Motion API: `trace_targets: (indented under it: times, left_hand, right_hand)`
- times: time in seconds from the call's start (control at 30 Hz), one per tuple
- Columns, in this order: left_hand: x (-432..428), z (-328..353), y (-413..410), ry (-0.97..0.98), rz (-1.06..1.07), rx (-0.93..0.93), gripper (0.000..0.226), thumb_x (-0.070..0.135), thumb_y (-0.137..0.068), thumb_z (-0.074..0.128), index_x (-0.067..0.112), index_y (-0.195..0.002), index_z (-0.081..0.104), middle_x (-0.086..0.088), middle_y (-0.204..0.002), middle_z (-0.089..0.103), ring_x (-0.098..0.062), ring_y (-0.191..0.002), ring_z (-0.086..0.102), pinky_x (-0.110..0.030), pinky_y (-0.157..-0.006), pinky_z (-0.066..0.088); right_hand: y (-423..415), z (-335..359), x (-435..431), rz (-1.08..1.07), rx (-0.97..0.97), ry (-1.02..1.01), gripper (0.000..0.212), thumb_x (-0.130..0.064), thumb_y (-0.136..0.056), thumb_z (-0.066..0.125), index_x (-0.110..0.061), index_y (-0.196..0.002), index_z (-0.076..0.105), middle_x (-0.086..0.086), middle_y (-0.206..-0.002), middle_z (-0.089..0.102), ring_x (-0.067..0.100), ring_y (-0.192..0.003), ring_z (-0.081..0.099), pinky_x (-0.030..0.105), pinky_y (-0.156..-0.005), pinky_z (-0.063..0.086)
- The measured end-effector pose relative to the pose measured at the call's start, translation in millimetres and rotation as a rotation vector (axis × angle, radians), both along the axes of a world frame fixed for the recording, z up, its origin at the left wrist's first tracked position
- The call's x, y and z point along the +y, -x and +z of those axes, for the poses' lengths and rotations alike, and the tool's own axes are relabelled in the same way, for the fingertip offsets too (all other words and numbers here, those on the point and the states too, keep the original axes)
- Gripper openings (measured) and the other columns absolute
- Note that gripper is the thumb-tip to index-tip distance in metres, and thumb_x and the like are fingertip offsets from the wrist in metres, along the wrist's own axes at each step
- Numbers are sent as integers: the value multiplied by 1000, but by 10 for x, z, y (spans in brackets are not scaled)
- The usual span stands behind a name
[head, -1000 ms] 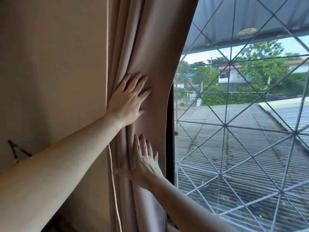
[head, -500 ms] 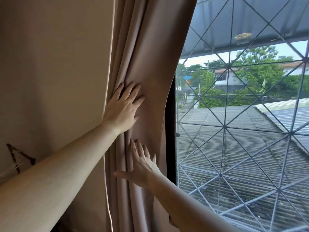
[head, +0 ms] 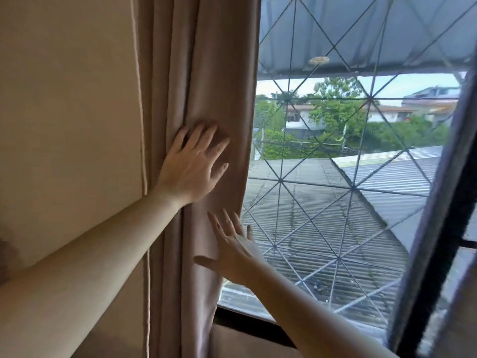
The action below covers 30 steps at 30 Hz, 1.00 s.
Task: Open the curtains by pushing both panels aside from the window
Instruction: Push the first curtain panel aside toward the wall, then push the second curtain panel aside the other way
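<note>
beige wall (head: pixel 64 112), bunched curtain (head: pixel 206 73) — grilled window (head: pixel 335 202)

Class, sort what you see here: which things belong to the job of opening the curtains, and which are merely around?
Belong to the job:
curtain panel, bunched against the wall
left hand, flat on the curtain
right hand, fingers spread by the curtain's edge
window

Merely around:
cord beside the curtain
wall
diamond grille

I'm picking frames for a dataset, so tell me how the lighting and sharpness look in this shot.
Head view: daylight through the window is bright, and the sky strip nearly washes out; the wall and curtain sit dimmer and warm-toned. Left hand and right hand look slightly soft, fingertips smeared. The dark frame bar at right is blurred, and the wide lens bends it.
</note>
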<state>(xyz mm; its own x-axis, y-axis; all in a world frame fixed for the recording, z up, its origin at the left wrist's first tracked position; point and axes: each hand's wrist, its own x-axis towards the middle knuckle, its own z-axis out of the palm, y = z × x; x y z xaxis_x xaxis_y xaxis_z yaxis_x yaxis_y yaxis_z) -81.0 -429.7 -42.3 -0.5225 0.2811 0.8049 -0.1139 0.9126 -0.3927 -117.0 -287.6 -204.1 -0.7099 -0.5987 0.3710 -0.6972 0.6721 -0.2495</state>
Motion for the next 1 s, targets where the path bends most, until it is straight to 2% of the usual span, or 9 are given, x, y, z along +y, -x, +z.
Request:
trace_targets:
  times: [0.17, 0.3, 0.5, 0.67, 0.83, 1.0]
  left_hand:
    - [631, 8, 0, -26, -87, 28, 59, 53, -107, 37, 29, -161, 45, -10, -172, 39, -35, -156, 41, -52, -134, 20]
    - [1078, 24, 8, 3, -105, -5, 63, 57, -110, 31, 29, -167, 32, -10, -176, 30, -36, -160, 35, -54, -132, 22]
    - [1672, -6, 58, -23, -170, -15, 64, 60, -112, 30, 31, -169, 30, -10, -179, 25, -35, -166, 25, -56, -134, 16]
    - [2220, -19, 75, -28, -225, -14, 63, 60, -112, 31, 33, -169, 30, -10, -179, 27, -34, -166, 28, -55, -134, 23]
    - [2860, -14, 82, -21, -338, -43, 65, 62, -112, 29, 33, -170, 25, -10, -180, 23, -34, -166, 26, -53, -135, 24]
    - [3545, 44, 90, -18, -436, -52, 66, 62, -112, 29, 34, -171, 24, -9, -180, 23, -34, -166, 27, -53, -134, 27]
  right_hand:
    - [-27, -27, 757, -80, 15, -43, 113, -86, -84, 51, -42, -164, -16, -2, -178, -16, 27, -162, -16, 64, -129, 1]
    - [-59, -15, 1240, -137, 45, -59, 112, -86, -84, 51, -41, -165, -12, 1, -179, -12, 29, -163, -13, 64, -129, 1]
    - [-184, 19, 1919, -176, 79, -81, 109, -85, -86, 50, -42, -165, -13, 0, -178, -14, 28, -162, -16, 60, -129, -4]
    - [-285, 49, 2514, -218, 105, -104, 106, -81, -89, 50, -41, -165, -12, 0, -178, -15, 27, -162, -18, 59, -129, -4]
    - [-406, 139, 3132, -284, 114, -156, 105, -79, -92, 49, -40, -164, -17, 0, -175, -23, 27, -159, -25, 58, -128, -11]
    - [-536, 199, 3736, -339, 137, -189, 102, -78, -94, 47, -41, -164, -18, -1, -176, -22, 24, -159, -27, 58, -127, -13]
